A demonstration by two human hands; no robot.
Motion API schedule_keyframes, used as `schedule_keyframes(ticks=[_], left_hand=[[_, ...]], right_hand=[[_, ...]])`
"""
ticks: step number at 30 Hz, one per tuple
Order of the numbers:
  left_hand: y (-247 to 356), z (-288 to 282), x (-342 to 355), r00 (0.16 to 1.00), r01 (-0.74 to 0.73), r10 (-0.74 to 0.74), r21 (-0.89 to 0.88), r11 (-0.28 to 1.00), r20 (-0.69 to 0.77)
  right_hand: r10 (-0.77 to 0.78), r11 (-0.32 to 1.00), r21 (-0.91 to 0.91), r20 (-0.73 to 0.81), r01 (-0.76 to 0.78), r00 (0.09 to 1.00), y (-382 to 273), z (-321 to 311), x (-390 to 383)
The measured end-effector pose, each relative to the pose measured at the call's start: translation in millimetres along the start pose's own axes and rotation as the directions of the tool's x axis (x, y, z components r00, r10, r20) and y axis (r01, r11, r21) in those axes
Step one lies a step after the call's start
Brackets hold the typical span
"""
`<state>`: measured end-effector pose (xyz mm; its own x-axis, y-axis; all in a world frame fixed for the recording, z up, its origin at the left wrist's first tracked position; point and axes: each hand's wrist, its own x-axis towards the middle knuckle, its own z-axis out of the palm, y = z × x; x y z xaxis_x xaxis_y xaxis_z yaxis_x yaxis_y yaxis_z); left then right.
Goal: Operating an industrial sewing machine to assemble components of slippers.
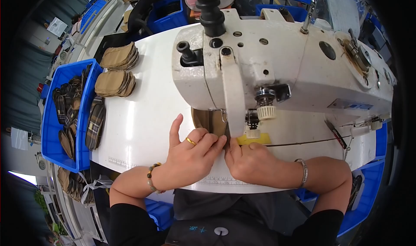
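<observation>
Nearest the body, both forearms come up over the front edge of the white tabletop (143, 124). The left hand (190, 153) wears a gold ring and a beaded bracelet; its fingers are curled down and pressed together onto a brown fabric piece (210, 120), with the index finger stretched out flat on the tabletop. The right hand (249, 159), with a silver bangle at the wrist, lies just beside it, fingers bent and closed against the same fabric edge, thumb touching a small yellow guide block (253, 138). The two hands touch at the fingertips. The fabric piece lies flat under the presser foot of the white sewing machine (277, 68), partly hidden by the machine's head. Further left on the tabletop sit two stacks of tan cut fabric pieces (116, 82), one behind the other. Beside them, off the tabletop's left edge, a blue plastic bin (52, 129) holds plaid and brown pieces. More blue bins (167, 14) stand beyond the machine.
</observation>
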<state>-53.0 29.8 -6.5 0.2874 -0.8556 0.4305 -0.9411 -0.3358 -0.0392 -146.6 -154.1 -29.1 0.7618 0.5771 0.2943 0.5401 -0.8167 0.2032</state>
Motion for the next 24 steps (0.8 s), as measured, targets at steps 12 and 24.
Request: schedule_keyframes(ticks=[12, 24], left_hand=[[-12.3, 15.2, 11.2, 0.994, 0.028, 0.012, -0.349, 0.937, 0.112], [-21.9, 25.8, 23.7, 0.992, 0.087, -0.05, -0.335, 0.938, 0.116]], right_hand=[[-0.073, 0.997, 0.007, -0.13, 0.075, 0.989, -4.2, 0.4, -2.8], [0.008, 1.0, -0.022, -0.135, -0.011, 0.991, 1.7, 15.7, 1.4]])
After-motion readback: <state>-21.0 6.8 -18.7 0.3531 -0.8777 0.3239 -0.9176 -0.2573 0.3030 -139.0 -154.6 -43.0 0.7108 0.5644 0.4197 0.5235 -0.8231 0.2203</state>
